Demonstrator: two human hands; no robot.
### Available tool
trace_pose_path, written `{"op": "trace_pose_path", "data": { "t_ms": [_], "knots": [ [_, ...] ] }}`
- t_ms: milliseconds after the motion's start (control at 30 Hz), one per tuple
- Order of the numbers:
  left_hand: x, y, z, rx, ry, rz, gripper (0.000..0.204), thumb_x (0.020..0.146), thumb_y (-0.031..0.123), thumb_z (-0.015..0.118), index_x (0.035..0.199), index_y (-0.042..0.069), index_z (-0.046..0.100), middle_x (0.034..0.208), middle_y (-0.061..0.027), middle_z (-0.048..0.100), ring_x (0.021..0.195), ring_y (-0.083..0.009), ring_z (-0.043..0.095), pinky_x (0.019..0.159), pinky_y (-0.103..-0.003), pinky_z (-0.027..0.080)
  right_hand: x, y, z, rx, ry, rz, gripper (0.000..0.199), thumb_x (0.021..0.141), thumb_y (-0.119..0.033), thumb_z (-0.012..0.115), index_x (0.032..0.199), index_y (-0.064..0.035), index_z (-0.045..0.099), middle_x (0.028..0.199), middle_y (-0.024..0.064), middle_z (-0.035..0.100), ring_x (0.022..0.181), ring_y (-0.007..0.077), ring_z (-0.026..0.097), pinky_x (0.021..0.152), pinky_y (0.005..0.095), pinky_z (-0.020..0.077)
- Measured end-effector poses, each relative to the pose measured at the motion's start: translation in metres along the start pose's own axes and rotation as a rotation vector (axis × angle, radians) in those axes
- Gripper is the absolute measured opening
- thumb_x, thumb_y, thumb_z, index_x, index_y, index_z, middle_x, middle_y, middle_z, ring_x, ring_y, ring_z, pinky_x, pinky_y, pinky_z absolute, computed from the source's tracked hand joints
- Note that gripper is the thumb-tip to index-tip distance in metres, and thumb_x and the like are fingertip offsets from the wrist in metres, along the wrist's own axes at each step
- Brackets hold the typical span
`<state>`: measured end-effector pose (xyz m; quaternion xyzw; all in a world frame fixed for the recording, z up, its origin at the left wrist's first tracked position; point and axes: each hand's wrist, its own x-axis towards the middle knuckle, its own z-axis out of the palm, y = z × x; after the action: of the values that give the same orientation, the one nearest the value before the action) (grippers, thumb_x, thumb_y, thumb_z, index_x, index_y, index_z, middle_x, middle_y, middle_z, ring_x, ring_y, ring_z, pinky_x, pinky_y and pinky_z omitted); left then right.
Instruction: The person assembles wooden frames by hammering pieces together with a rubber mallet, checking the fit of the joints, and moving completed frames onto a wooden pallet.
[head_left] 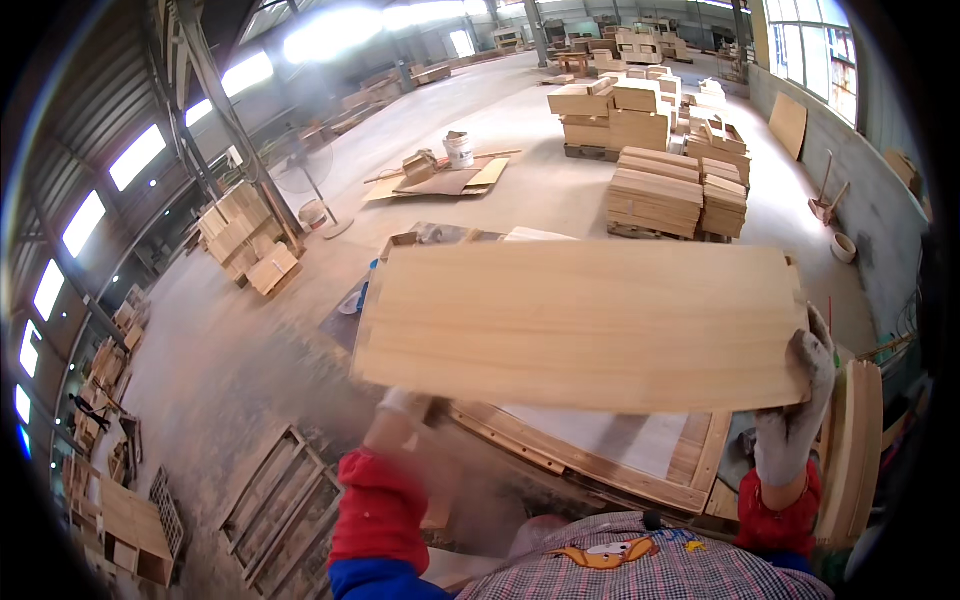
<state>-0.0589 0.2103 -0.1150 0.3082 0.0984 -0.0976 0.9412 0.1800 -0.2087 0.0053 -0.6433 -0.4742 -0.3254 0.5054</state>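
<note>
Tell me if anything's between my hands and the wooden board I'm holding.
Nothing visible except your gloves: the right hand holds the board at its right end; the left hand is at the lower left edge, its grip hidden.

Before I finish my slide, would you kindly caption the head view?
Gloved left hand and right hand hold a wooden panel over a wood-framed surface, with stacked boards beyond.

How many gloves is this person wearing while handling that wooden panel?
2: one on the left hand, at the lower left of the wooden panel; one on the right hand, at its right end. The panel hides part of the left one.
</note>
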Motion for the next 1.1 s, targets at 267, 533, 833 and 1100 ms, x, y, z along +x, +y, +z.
{"op": "trace_pose_path", "data": {
  "t_ms": [267,533,833,1100],
  "knots": [
    [-0.037,0.018,0.174,0.668,0.116,1.267,0.073,0.089,0.048,0.043,0.141,0.0,0.022,0.143,-0.0135,0.03,0.132,-0.0258,0.029,0.109,-0.035,0.019,0.002,-0.004,0.005,0.093,-0.011,0.001,0.066,0.081,-0.05,0.059,0.128,-0.0077,0.042,0.135,0.0235,0.034,0.127,0.0374,0.033,0.104,0.0483,0.0259],
    [-0.044,0.033,0.198,0.787,0.339,1.129,0.063,0.078,0.015,0.056,0.134,-0.002,0.033,0.136,-0.0147,0.039,0.127,-0.025,0.036,0.107,-0.036,0.026,0.008,-0.005,0.003,0.055,-0.076,-0.048,0.063,0.084,-0.053,0.053,0.125,-0.0071,0.044,0.135,0.0238,0.034,0.127,0.0378,0.032,0.104,0.048,0.0258],
    [-0.043,0.063,0.175,0.79,0.472,1.186,0.031,0.089,0.011,0.053,0.119,0.005,0.049,0.11,-0.0046,0.055,0.102,-0.0161,0.055,0.088,-0.029,0.046,0.049,-0.003,-0.002,0.879,-0.296,0.225,0.085,0.075,-0.025,0.064,0.142,0.0007,0.017,0.146,0.0142,0.019,0.133,0.0243,0.024,0.108,0.0359,0.0195],
    [-0.022,0.083,0.159,0.752,0.482,1.197,0.021,0.089,0.008,0.053,0.11,0.005,0.053,0.099,-0.0028,0.055,0.089,-0.0117,0.055,0.078,-0.026,0.048,0.085,-0.009,-0.02,0.908,-0.299,0.605,0.064,0.079,-0.01,0.056,0.135,0.0005,0.027,0.125,0.0089,0.04,0.096,0.0146,0.049,0.085,0.0256,0.0415]
  ]
}}
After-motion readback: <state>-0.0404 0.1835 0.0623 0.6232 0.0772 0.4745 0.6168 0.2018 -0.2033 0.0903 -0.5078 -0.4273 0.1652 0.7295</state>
